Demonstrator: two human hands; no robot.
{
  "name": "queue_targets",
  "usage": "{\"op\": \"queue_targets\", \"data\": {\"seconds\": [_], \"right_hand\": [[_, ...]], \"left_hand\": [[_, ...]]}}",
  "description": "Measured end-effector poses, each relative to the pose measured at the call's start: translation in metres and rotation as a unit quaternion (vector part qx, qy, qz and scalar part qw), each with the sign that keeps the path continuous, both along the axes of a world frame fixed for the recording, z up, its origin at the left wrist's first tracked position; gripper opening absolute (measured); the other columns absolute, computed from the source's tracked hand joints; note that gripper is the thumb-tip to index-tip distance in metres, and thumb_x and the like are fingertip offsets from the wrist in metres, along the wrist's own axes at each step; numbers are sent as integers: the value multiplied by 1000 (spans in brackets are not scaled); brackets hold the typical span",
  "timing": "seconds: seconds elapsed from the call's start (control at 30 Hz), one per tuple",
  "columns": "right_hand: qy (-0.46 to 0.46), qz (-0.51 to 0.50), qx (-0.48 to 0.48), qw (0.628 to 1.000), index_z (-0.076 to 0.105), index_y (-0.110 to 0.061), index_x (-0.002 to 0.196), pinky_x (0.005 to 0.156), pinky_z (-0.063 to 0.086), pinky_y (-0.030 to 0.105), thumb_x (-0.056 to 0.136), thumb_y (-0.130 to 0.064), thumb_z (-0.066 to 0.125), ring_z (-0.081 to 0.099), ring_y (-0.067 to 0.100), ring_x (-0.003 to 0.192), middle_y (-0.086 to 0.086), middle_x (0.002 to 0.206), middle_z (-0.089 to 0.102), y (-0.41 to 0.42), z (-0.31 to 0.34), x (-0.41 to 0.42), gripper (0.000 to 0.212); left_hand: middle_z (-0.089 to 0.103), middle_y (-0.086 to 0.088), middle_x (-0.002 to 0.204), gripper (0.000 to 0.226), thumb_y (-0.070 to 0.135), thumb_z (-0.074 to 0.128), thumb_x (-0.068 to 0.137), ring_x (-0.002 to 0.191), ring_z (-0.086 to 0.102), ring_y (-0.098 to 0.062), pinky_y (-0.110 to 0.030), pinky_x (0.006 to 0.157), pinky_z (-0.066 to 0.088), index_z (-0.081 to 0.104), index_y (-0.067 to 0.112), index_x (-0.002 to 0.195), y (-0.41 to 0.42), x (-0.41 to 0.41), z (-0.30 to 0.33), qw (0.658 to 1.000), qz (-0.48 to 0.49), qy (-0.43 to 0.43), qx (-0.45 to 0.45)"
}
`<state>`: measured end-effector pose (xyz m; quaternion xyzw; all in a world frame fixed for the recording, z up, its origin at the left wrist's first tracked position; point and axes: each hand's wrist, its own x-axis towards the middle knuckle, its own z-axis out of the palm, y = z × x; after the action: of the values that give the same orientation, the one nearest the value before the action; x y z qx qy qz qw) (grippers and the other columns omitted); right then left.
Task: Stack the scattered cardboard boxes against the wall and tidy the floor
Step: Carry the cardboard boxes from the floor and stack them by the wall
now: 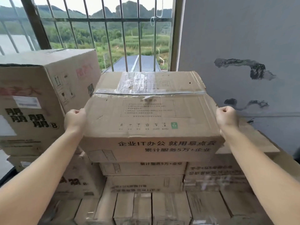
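Note:
A wide brown cardboard box (151, 114) with clear tape across its top and black print on its front sits on top of a stack of similar boxes (142, 169). My left hand (75, 119) grips its left side and my right hand (227, 118) grips its right side, the fingers of both curled round the edges and out of sight. The box stands in front of the barred window, next to the grey wall.
A tall stack of larger printed boxes (37, 98) stands close on the left. More boxes (215, 176) sit lower right, and several narrow cartons (154, 208) line the bottom. A barred window (105, 38) is behind, and a scuffed grey wall (243, 46) on the right.

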<state>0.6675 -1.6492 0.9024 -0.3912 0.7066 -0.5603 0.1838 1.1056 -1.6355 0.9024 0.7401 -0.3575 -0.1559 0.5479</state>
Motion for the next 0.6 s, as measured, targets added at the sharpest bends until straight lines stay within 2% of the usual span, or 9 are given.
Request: {"op": "queue_targets", "data": {"seconds": [0.07,0.2,0.3,0.4,0.5,0.6], "right_hand": [[6,-10,7,1000,45,-16,65,65,32,27,84,-7,41,45,22,77,4,76,53,-28,-2,10,21],[19,-17,25,999,55,-9,82,66,32,27,85,-7,42,46,23,79,7,85,56,-76,-16,22,13],[11,-12,39,999,55,-7,83,66,32,27,86,-6,43,46,22,78,7,83,55,-101,-32,28,12],[-5,6,65,998,55,-7,83,64,33,28,86,-6,44,46,23,76,2,71,52,-125,-47,33,11],[-17,19,82,996,55,-8,83,63,34,28,86,-7,44,45,21,71,-4,67,49,-145,-59,38,12],[-29,31,83,996,53,-9,80,55,33,29,86,-7,43,41,14,61,-3,67,48,-156,-64,42,12]], "left_hand": [[57,-16,95,22,23,45,91,86,52,-30,-32,69,35,57,5,92,-32,6,-3,1000,-4,8,4],[51,-13,91,15,18,46,93,83,45,-21,-29,68,32,52,5,91,-86,12,-15,999,-11,34,8],[51,-13,87,17,20,46,91,80,44,-23,-30,68,31,51,5,84,-110,21,-31,999,0,23,36],[44,-9,67,31,22,47,90,75,41,-27,-32,68,30,41,11,62,-131,32,-46,997,10,11,69],[43,-8,64,33,26,48,89,73,43,-28,-33,68,32,42,12,60,-147,41,-57,995,17,2,103],[40,-8,62,33,23,48,88,73,41,-28,-33,67,31,39,11,58,-157,45,-66,993,22,-6,118]]}}
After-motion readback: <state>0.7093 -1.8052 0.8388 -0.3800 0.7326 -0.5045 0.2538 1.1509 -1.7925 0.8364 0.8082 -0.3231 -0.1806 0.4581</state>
